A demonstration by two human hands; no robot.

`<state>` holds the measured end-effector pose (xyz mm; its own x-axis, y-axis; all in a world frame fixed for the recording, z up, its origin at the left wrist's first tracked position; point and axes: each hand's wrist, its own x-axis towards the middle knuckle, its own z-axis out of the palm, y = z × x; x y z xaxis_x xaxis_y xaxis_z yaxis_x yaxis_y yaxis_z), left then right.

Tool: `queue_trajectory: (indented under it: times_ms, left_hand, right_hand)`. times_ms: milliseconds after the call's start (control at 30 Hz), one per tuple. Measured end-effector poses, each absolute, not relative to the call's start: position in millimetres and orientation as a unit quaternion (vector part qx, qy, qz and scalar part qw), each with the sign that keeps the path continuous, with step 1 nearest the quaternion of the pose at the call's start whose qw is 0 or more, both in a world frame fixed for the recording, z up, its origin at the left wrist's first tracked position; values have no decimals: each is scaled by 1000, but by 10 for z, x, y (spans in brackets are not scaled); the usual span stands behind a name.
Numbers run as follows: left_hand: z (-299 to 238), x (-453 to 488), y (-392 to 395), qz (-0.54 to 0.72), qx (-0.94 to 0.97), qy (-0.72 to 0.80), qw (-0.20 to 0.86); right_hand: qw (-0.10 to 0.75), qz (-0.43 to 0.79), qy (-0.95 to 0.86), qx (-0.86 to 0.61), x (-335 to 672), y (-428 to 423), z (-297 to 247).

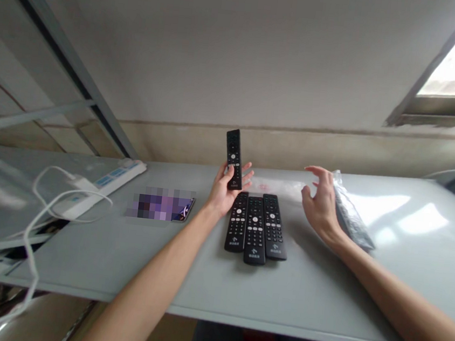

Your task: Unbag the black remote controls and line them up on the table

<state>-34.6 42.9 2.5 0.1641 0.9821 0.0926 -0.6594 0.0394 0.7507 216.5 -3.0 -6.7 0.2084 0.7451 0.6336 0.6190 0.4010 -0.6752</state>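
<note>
My left hand (pixel 224 187) holds a black remote control (pixel 235 158) upright above the table, thumb pressed on its lower keys and the other fingers behind it. Below it lie three more black remote controls side by side, a left one (pixel 237 226), a middle one (pixel 255 233) and a right one (pixel 274 229). My right hand (pixel 321 202) is raised with its fingers curved apart and nothing between them. Just beyond that hand is a clear plastic bag (pixel 350 216), partly hidden by it. What the bag contains is unclear.
A flat clear plastic sleeve (pixel 276 187) lies behind the remotes. At left are a phone (pixel 183 209) with a blurred screen, a white power strip (pixel 105 190) and a looping white cable (pixel 32 247). The grey table (pixel 199 287) meets a wall at the back.
</note>
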Motion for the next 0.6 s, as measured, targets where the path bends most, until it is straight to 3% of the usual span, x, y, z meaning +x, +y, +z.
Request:
queue_trajectory:
  times_ms: [100,333,600]
  left_hand:
    - [27,-335,431,606,332,241,682]
    - [10,-381,466,621,347,242,660]
    - [-36,-431,532,642,326,280,635]
  right_hand:
    - [479,30,-732,-483,2059,-129,-14]
    - [296,123,-820,-473,1982,-128,-198]
    - [261,164,-828,-469,2069,-49,-284]
